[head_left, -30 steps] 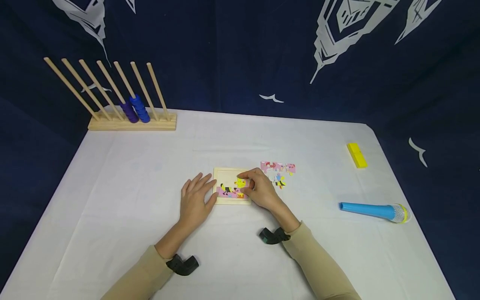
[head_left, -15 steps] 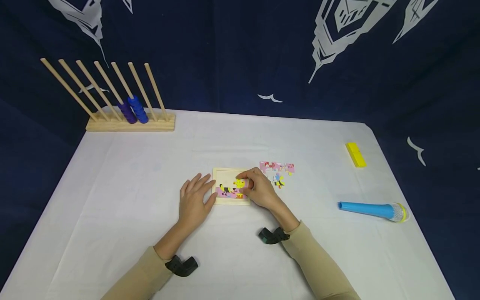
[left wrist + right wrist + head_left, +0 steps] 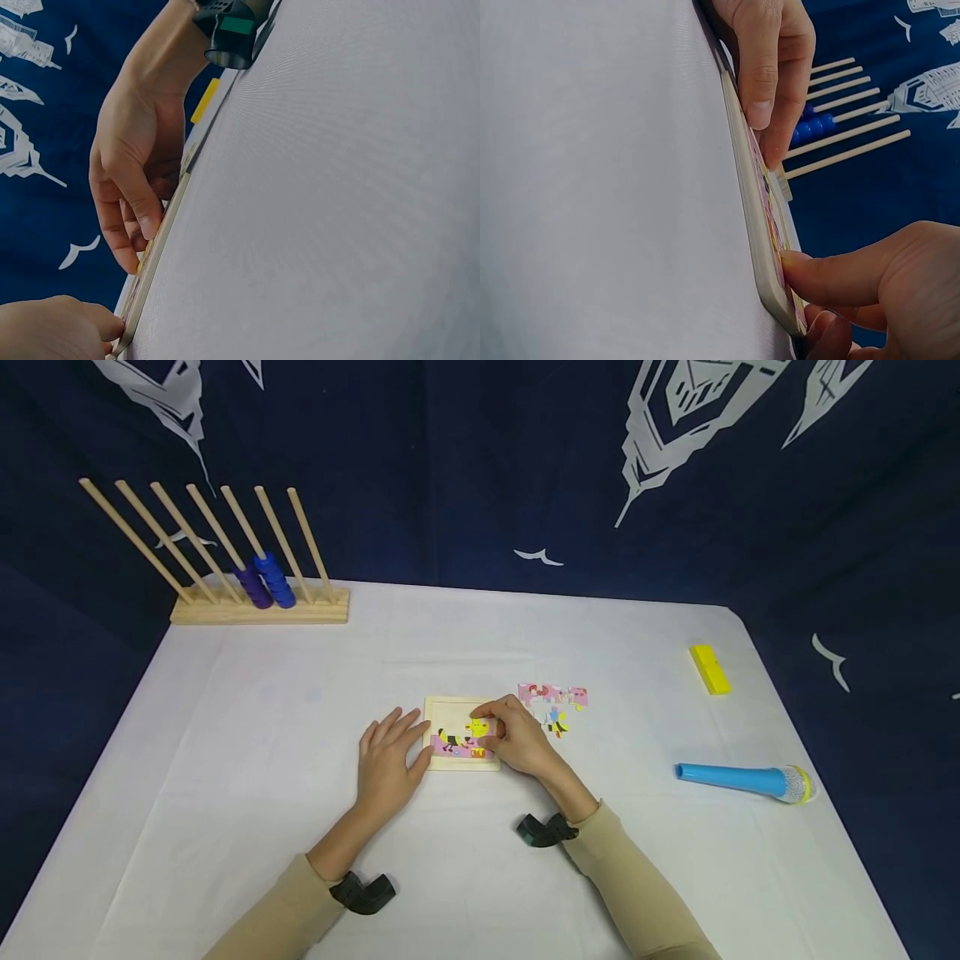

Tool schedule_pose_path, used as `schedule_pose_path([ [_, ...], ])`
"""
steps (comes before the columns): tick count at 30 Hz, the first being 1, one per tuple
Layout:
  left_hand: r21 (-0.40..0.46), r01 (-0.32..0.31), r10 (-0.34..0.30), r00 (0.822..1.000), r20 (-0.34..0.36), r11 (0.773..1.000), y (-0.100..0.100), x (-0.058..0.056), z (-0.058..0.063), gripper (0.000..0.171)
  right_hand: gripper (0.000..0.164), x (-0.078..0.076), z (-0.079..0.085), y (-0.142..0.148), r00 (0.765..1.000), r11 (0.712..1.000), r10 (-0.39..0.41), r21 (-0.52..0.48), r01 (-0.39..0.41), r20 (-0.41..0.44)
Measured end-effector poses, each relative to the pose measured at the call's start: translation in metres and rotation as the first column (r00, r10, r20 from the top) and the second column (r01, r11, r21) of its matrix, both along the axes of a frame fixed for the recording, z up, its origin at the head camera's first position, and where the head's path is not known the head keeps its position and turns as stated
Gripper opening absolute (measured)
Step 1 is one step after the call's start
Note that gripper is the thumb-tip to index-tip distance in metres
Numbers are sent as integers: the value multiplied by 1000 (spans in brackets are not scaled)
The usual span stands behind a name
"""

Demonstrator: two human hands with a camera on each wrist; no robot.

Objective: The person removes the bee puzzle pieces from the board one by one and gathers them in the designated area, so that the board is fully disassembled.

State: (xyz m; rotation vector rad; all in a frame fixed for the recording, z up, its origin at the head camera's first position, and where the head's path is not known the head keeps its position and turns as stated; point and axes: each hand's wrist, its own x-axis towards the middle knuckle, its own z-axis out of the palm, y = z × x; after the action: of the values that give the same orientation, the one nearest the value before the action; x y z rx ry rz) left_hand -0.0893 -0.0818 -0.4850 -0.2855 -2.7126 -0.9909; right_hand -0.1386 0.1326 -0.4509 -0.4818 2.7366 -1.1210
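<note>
A small wooden puzzle tray (image 3: 461, 765) lies on the white table, its lower part filled with pink picture pieces (image 3: 450, 745). My left hand (image 3: 388, 762) rests at the tray's left edge with its fingers extended. Over the right side is my right hand (image 3: 521, 737), its thumb and index finger curled about a puzzle piece with a yellow animal head (image 3: 477, 727). That hand covers part of the piece and the tray's right edge. In the right wrist view the right thumb (image 3: 817, 276) touches the pieces within the rim. Loose puzzle pieces (image 3: 551, 695) lie just right of the tray.
A wooden peg stand (image 3: 258, 612) with blue and purple beads is at the back left. To the right lie a yellow block (image 3: 710, 669) and a blue toy microphone (image 3: 735, 779). Dark blue cloth (image 3: 465, 468) hangs behind the table.
Both hands keep nearly the same places at the tray, and the pieces stay put. The whole head view has shifted slightly.
</note>
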Motion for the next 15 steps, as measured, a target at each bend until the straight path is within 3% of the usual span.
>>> schedule_pose_path([
  [9,4,1,-1,1000,4,1000,-1,0,-1,36,33,-1,-1,1,1000,1000,2,-4,-1,19],
  [15,1,-1,1,1000,-7,1000,-1,-1,-1,36,35,-3,2,0,999,999,37,28,-36,-16],
])
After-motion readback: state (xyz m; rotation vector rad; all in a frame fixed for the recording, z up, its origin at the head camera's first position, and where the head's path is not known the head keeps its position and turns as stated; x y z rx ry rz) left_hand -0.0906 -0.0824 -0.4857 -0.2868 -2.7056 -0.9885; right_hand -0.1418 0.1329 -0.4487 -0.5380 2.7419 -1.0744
